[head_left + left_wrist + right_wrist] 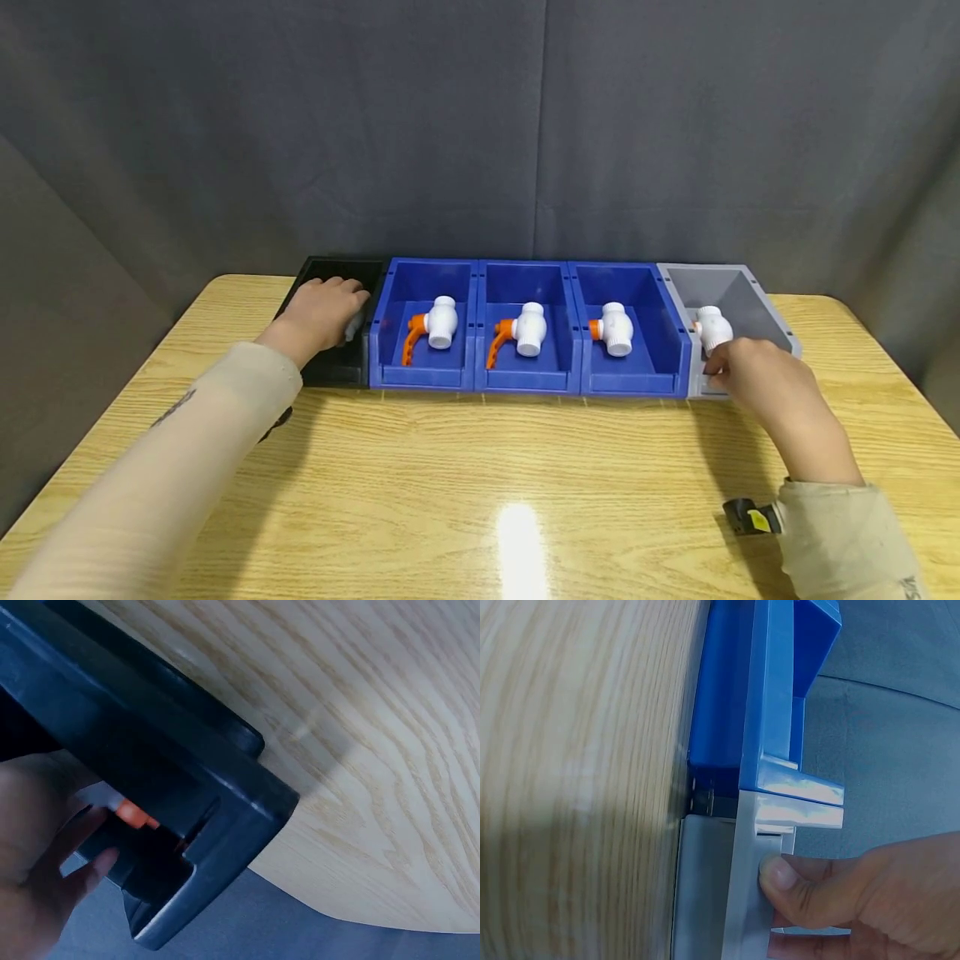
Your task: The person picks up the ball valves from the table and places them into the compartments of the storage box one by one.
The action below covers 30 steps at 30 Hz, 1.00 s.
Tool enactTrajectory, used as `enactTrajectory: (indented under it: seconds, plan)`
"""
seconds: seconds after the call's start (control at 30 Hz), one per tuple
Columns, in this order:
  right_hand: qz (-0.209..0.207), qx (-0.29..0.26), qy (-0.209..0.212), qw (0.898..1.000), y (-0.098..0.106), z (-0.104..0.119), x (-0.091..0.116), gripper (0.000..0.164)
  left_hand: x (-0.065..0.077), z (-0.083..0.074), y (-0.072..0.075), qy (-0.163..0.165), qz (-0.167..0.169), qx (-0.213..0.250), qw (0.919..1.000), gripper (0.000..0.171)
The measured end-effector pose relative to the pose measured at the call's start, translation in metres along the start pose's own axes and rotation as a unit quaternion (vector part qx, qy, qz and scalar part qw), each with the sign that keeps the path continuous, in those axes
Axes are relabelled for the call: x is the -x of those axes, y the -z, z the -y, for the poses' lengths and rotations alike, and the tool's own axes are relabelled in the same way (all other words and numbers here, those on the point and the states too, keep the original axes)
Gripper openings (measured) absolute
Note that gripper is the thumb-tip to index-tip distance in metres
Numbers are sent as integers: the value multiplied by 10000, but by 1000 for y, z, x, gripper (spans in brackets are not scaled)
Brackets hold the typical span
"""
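Observation:
My left hand is down inside the black bin at the left end, fingers bent round a pale valve body. In the left wrist view a bit of orange handle shows past the fingertips; the rest is hidden. My right hand reaches into the grey bin at the right end, against a white ball valve. The right wrist view has its thumb at the front lip, the other fingers behind it; I cannot tell whether they pinch anything.
Three blue bins stand in a row between the black and grey ones. Each holds a white ball valve with orange on it. A wooden table carries the row, and a dark grey curtain hangs behind.

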State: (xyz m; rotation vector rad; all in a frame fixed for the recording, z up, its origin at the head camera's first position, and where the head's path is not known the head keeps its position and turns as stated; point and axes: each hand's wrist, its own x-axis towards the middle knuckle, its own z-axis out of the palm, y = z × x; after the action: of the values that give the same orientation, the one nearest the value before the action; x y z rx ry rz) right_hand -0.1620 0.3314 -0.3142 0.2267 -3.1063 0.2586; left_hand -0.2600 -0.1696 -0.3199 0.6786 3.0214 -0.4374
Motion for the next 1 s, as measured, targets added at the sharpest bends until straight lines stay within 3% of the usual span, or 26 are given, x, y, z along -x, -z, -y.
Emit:
enactTrajectory:
  seconds: [0.57, 0.83, 1.0]
  plan:
    - [48, -2, -56, 10000, 1, 0, 3, 6, -1, 4, 2, 25, 342, 389, 9987, 68]
    - [45, -16, -53, 10000, 3, -1, 3, 6, 5, 3, -1, 53, 167, 538, 9984, 60]
    - [117, -59, -48, 9999, 2, -1, 3, 6, 13, 3, 2, 272, -46, 1186, 9926, 50]
